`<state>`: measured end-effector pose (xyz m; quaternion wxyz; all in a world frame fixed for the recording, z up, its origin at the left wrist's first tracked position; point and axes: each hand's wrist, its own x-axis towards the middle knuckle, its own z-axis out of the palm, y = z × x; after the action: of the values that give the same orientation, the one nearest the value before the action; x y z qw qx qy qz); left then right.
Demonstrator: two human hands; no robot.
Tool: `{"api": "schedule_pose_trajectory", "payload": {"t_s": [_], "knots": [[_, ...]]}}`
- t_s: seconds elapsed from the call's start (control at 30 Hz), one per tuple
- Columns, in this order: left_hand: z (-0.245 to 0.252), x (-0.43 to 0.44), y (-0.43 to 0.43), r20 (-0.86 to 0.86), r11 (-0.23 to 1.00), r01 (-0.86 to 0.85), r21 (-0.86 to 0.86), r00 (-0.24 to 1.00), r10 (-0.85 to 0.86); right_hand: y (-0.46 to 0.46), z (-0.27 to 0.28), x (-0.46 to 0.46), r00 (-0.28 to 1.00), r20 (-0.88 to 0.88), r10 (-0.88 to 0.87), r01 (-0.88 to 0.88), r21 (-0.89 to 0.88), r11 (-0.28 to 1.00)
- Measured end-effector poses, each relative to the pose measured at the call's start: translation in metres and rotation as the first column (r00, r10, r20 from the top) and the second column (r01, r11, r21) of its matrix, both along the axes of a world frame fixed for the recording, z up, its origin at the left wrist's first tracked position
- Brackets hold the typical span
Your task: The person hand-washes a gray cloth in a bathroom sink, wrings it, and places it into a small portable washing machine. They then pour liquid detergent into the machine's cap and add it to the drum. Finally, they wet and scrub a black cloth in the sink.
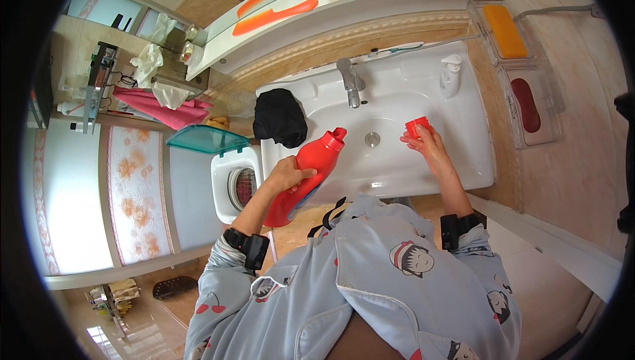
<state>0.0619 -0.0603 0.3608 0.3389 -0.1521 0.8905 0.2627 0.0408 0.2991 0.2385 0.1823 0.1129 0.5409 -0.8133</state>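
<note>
My left hand [290, 175] grips a red plastic detergent bottle [317, 156] by its middle, with the uncapped spout tilted towards the basin. In my right hand [430, 145] is a red plastic cap [417, 125], held over the right side of the white ceramic sink [392, 166]. A bundle of black cloth [281, 118] rests on the sink's left corner, beyond the bottle. Between and beyond my hands stands the chrome faucet [351, 84], above the drain [372, 139]. Whether the cap holds liquid cannot be told.
Left of the sink is a small washing machine [218, 166] with its teal lid [208, 139] raised. A white pump bottle [450, 76] stands on the sink's right rear. Clear soap boxes [550, 107] lie to the right. A white shelf [278, 30] with an orange comb [273, 16] runs behind.
</note>
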Motion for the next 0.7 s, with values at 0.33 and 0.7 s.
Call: {"api": "schedule_pose_trajectory", "payload": {"t_s": [0.33,0.7], "knots": [[0.004,0.000,0.004,0.042,0.999,0.007,-0.043,0.999,-0.005,-0.010,-0.002,-0.004,0.998,-0.059,-0.017,0.008,-0.154,0.988],[0.007,0.001,0.009,0.057,0.999,0.014,-0.031,0.998,-0.012,-0.035,-0.001,-0.005,1.000,0.003,0.018,-0.018,-0.173,0.985]]}}
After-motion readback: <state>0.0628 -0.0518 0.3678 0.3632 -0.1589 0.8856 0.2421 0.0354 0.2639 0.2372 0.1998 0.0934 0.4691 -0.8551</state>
